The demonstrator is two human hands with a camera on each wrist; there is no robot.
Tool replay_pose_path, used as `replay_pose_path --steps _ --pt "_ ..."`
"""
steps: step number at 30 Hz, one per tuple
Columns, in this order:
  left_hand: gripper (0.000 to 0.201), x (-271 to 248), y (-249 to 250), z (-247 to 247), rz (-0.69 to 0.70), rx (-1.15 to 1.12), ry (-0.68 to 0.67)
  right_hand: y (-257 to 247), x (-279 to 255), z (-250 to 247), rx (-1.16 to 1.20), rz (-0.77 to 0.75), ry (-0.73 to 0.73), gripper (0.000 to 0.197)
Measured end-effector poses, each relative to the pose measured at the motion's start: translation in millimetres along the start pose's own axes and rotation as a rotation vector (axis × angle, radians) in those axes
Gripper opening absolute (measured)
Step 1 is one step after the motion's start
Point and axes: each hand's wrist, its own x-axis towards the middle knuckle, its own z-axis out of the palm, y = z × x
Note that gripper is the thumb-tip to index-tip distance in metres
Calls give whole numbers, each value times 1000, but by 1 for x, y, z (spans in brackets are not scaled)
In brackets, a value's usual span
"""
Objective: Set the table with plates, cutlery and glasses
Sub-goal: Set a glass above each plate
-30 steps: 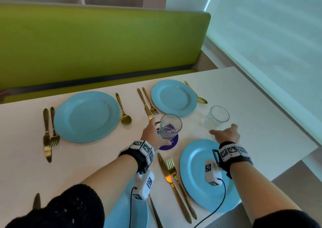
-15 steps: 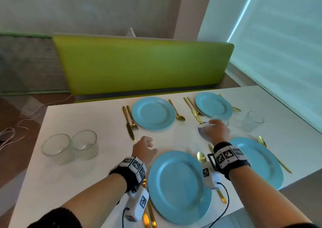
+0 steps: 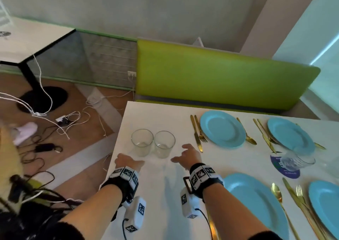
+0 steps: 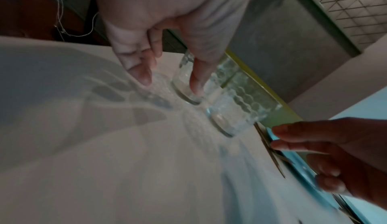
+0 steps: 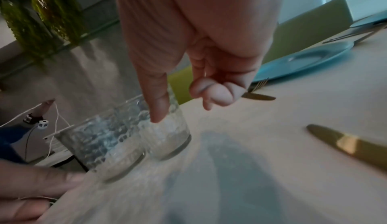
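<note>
Two empty clear glasses, the left glass (image 3: 142,142) (image 4: 186,82) (image 5: 104,146) and the right glass (image 3: 164,144) (image 4: 234,113) (image 5: 167,135), stand side by side at the table's left end. My left hand (image 3: 128,161) (image 4: 169,82) hovers just in front of the left glass with thumb and fingers spread, holding nothing. My right hand (image 3: 184,153) (image 5: 184,108) hangs just right of the right glass, thumb out and fingers loosely bent, empty. Several blue plates (image 3: 222,129) lie with gold cutlery (image 3: 197,133) beside them.
A patterned glass (image 3: 295,160) stands on a purple coaster (image 3: 286,170) between the plates. The white table (image 3: 156,193) has its left edge close beside the glasses. A green bench (image 3: 220,78) runs along the far side. Cables (image 3: 64,118) lie on the floor to the left.
My left hand let go of the patterned glass on the coaster. Both hands moved left across the table to the two clear glasses, and the view swung left with them.
</note>
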Motion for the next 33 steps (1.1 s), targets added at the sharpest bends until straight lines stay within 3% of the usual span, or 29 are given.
replay_pose_path --steps 6,10,15,20,25,33 --pt "100 34 1 -1 169 -151 -2 -8 15 34 35 -41 30 94" --pt "91 43 3 6 301 -161 -16 -9 22 48 68 -79 71 93" --pt "100 48 4 13 340 -201 -47 -10 28 58 113 -98 133 90" --pt "88 48 6 11 370 -144 -33 -9 29 56 96 -104 153 80" --pt "84 30 21 19 428 -123 -58 2 21 16 81 -72 160 77" --pt "83 -23 73 71 568 -45 -192 63 9 -94 93 58 374 72"
